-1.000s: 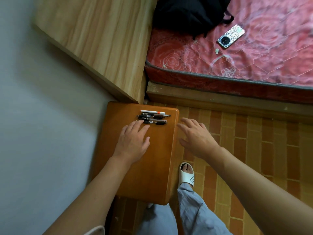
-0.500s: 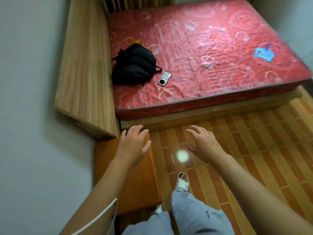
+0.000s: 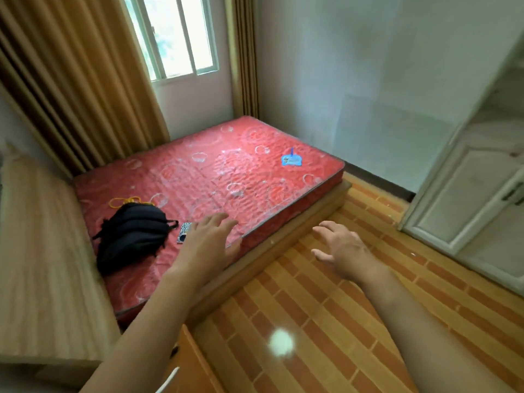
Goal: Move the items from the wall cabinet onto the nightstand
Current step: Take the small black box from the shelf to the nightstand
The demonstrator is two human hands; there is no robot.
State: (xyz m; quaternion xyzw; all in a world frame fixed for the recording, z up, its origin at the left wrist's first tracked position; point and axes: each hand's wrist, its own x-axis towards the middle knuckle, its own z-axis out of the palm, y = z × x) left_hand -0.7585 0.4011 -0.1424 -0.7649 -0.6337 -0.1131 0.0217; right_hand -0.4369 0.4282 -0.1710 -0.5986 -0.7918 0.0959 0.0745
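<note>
My left hand [image 3: 211, 245] hovers over the near corner of the red mattress [image 3: 215, 177], fingers spread, holding nothing. My right hand [image 3: 341, 248] floats above the tiled floor with its fingers apart and nothing in it. Only a corner of the orange wooden nightstand [image 3: 195, 364] shows at the bottom, under my left forearm, with the tips of a pen or two at its edge. A white cabinet [image 3: 476, 199] with panelled doors stands at the right edge; its upper part is cut off.
On the mattress lie a black backpack [image 3: 133, 234], a patterned phone [image 3: 184, 232], a yellow cord [image 3: 124, 200] and a small blue tag [image 3: 291, 159]. A wooden headboard [image 3: 42, 251] runs along the left. Curtains [image 3: 76, 80] flank a window [image 3: 175, 35]. Striped floor tiles [image 3: 326, 321] stretch toward the cabinet.
The view has swung up and to the right, away from the nightstand and its pens, toward the bed, window and white cabinet. Both hands lifted off the nightstand and stay open.
</note>
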